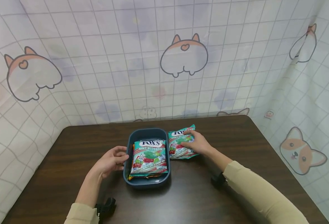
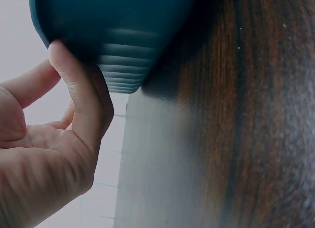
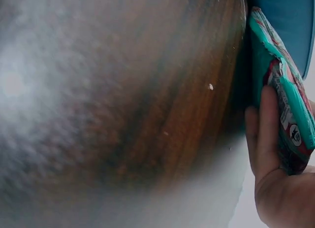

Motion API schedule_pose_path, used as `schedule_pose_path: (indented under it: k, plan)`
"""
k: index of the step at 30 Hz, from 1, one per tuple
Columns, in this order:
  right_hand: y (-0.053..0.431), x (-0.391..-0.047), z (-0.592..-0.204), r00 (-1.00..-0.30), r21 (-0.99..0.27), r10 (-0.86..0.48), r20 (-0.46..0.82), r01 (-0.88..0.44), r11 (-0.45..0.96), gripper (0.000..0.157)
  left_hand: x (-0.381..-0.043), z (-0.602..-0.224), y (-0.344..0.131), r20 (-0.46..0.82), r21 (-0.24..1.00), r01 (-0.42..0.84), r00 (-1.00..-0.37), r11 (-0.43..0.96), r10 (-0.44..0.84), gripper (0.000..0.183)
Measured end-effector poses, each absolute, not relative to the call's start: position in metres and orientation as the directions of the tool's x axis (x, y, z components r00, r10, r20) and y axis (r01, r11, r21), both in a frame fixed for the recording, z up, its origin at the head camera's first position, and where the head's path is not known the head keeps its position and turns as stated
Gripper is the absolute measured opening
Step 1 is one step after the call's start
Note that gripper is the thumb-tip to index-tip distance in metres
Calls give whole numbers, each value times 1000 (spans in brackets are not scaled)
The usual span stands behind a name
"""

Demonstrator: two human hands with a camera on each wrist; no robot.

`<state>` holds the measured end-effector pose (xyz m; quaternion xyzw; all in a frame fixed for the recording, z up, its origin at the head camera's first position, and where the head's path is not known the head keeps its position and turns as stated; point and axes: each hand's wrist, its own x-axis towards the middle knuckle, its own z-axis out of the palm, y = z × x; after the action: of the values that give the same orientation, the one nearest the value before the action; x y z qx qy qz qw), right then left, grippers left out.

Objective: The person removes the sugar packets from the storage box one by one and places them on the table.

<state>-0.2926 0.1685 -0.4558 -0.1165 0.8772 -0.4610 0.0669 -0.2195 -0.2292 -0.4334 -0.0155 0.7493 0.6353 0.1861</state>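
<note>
One bag [image 1: 175, 148], logo end away (tray [image 1: 146, 186], long axis likewise)

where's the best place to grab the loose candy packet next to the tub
For the loose candy packet, probably the right edge, coming from the right as the right hand does. Its left edge sits right beside the tub, leaving little finger room, while its right side faces away. The wrapper looks soft and crinkled, so a broad, gentle hold seems safer.

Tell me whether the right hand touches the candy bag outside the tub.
Touching. The right wrist view shows it: the right hand has its fingers laid against that candy bag, with no gap showing.
</note>
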Motion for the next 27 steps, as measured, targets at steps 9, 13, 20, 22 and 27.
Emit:
schedule_pose_path:
  k: [9, 13, 20, 22, 27]
  plan:
    - [169, -292, -451, -958, -801, -286, -19, -157, 578, 58, -219, -435, -230, -310, 945, -273, -923, 180, 227, 49]
    - [175, -290, -448, -961, -781, -278, -14, -163, 603, 58, -219, -435, -231, -304, 948, -268, -923, 172, 236, 48]
    - [189, -292, -445, -968, -724, -251, 8, -179, 666, 55, -220, -435, -231, -318, 945, -286, -918, 159, 236, 49]
    - [191, -292, -442, -970, -714, -242, 18, -182, 676, 55, -220, -435, -231, -316, 946, -285, -919, 155, 238, 50]
    - [188, -288, -424, -970, -750, -236, 64, -203, 629, 60, -222, -435, -231, -307, 950, -278, -919, 146, 246, 49]
